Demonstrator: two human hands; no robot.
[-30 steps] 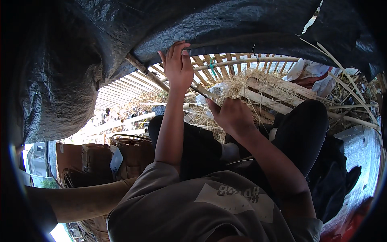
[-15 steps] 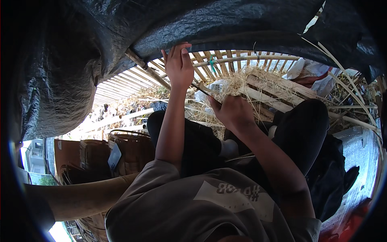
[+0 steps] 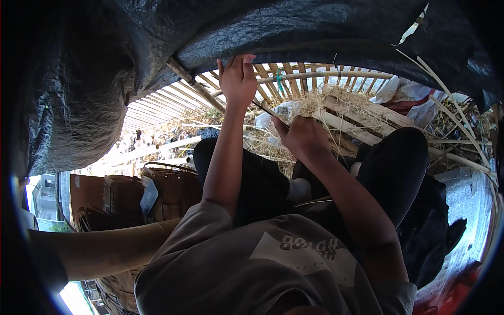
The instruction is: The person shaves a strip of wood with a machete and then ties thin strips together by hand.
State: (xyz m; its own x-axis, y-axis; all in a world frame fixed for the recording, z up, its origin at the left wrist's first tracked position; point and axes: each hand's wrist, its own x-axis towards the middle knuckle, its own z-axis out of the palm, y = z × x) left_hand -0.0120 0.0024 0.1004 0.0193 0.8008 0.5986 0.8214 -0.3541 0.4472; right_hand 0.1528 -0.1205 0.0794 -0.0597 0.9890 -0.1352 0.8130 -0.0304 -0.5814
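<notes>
My left hand (image 3: 238, 86) is raised at the lower edge of a black plastic tarp (image 3: 294, 31). Its fingers are stretched out and partly spread, with the tips against or just in front of the sheet; I see nothing held in it. Lower and to the right, my right hand (image 3: 305, 137) is closed round the handle of a knife (image 3: 270, 111). The dark, narrow blade slants up and left, its tip close to my left wrist. Part of the handle is hidden in my fist.
A bamboo pole (image 3: 194, 86) slants beside my left hand, before a slatted bamboo fence (image 3: 173, 107). Straw (image 3: 315, 102) and split bamboo (image 3: 349, 121) lie beyond my knees. Woven baskets (image 3: 170, 191) and a thick bamboo pole (image 3: 110, 252) are at left, a white sack (image 3: 396, 89) at right.
Both hands appear slightly further right in the picture, along with the fence and pole, as the view has shifted a little. The right hand's grip on the knife is unchanged.
</notes>
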